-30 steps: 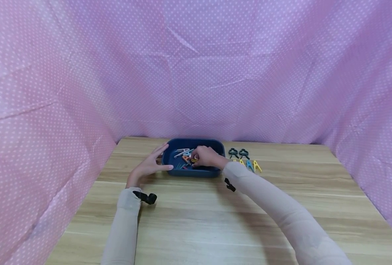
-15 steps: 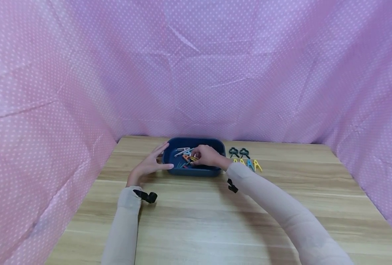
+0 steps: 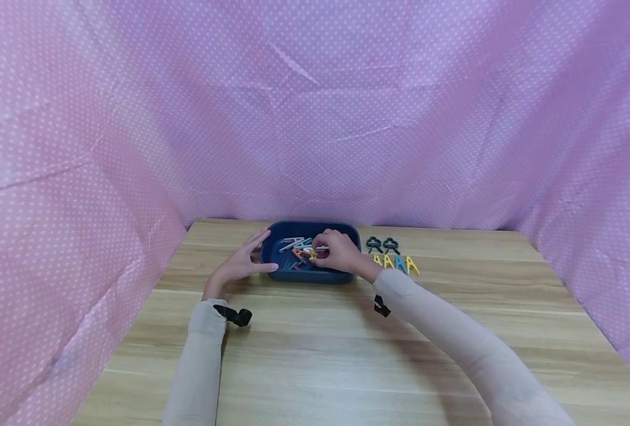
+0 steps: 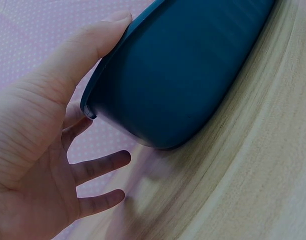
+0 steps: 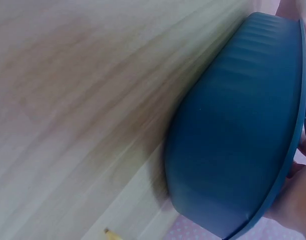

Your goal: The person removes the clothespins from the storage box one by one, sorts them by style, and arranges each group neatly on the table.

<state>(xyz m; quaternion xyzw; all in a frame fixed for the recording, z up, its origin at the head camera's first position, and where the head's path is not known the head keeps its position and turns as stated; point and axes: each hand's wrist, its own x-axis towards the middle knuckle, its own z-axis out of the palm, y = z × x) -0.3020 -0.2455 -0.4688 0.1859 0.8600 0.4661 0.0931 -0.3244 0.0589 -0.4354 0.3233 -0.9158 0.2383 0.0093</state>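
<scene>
A dark blue plastic basin (image 3: pixel 283 276) stands at the far side of the table. My left hand (image 3: pixel 236 264) rests at its left end, fingers spread, thumb touching the rim; in the left wrist view the lower fingers stand apart from the wall. Over the inside of the basin, my right hand (image 3: pixel 341 254) pinches a yellow clothespin (image 3: pixel 312 253) between thumb and fingers. Beside its fingers shows something white and red, too small to tell. Several more clothespins lie in the basin, among them an orange one (image 3: pixel 298 254) and a white one (image 3: pixel 293 243).
Right of the basin, two dark green clips (image 3: pixel 382 245) lie at the back. In front of them is a row of yellow clothespins (image 3: pixel 411 265) with a blue clothespin (image 3: pixel 399 264) among them. A pink dotted curtain (image 3: pixel 315 118) surrounds the wooden table (image 3: pixel 304 349).
My right hand has drawn slightly up and to the right inside the basin, with the yellow clothespin now between its fingertips. The left hand has stayed at the rim.
</scene>
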